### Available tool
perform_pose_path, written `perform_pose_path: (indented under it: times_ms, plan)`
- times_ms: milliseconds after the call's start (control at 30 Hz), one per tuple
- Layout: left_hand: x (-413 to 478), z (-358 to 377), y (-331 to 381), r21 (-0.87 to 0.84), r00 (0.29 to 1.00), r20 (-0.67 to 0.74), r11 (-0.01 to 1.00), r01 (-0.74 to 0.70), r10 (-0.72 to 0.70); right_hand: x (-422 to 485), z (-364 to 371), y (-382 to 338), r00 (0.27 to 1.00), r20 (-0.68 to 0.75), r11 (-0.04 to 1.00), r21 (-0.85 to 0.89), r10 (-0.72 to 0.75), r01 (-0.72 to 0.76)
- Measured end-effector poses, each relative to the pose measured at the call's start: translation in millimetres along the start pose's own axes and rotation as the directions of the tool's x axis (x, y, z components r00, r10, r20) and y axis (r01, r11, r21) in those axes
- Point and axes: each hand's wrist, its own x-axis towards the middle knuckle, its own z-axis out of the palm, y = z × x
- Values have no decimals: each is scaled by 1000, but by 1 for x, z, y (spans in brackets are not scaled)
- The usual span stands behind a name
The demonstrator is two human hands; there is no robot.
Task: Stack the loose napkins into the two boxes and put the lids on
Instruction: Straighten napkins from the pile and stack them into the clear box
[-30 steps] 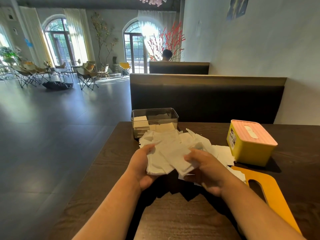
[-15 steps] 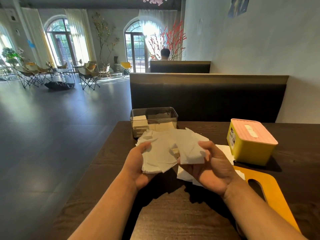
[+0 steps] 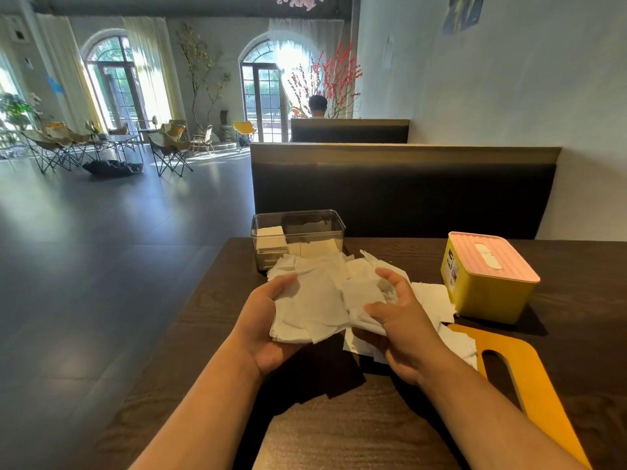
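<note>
Dark wood table [image 3: 339,435] fills the foreground. A second ago both hands lay low in the pile. Now the left hand [image 3: 268,327] and right hand [image 3: 403,327] grip a lifted napkin bundle [image 3: 312,307] by its two ends. It looks like a batch gathered for the lidless, part-filled clear box [image 3: 298,228] just beyond them. Loose napkins [image 3: 434,296] remain right of the right hand, beside the lidded yellow box [image 3: 488,286]. A yellow lid [image 3: 529,378] lies by the right forearm.

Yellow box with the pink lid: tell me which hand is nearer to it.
Right. The right hand grips the napkins just left of the yellow box, not touching it; the left hand grips them farther left.
</note>
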Motion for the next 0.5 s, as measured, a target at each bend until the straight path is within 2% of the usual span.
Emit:
perform_pose_path:
  times_ms: [133, 300, 500]
  plan:
    - [-4, 5, -1, 50, 1000, 14, 999, -3, 2, -1, 4, 6, 1000, 24, 993, -117, -18, 21]
    - [-8, 10, -5, 176, 998, -60, 984, 35, -25, 0, 5, 7, 996, 76, 981, -184, -44, 57]
    - [-8, 14, -8, 283, 993, -109, 957, 71, -41, 3, 1, 13, 971, 75, 906, -348, -228, 240]
